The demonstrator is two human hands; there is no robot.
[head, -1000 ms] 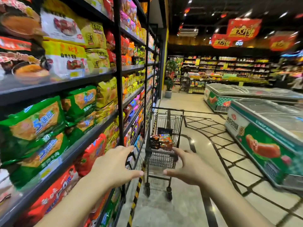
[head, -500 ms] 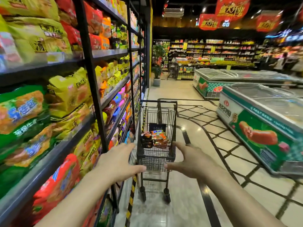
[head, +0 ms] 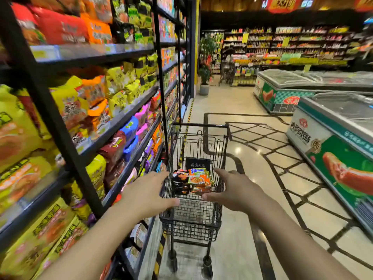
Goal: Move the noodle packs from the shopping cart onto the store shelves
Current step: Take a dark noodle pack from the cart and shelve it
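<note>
A small black wire shopping cart (head: pixel 193 225) stands in the aisle beside the shelves (head: pixel 121 122) on the left. Inside its basket lie several noodle packs (head: pixel 198 179), orange-green ones on the right and dark ones (head: pixel 180 183) on the left. My left hand (head: pixel 146 194) reaches toward the cart's left rim with fingers spread and holds nothing. My right hand (head: pixel 235 191) hovers at the cart's right side, fingers straight, thumb pointing toward the packs, also holding nothing. Whether either hand touches the cart I cannot tell.
The left shelves are packed with yellow, red, orange and purple noodle bags. Chest freezers (head: pixel 335 136) line the right side of the tiled aisle. A potted plant (head: pixel 204 77) stands at the shelf's far end, with more shelving beyond.
I have moved closer along the aisle, and the cart now sits much nearer, between my hands. Both hands stay outstretched and spread, holding nothing.
</note>
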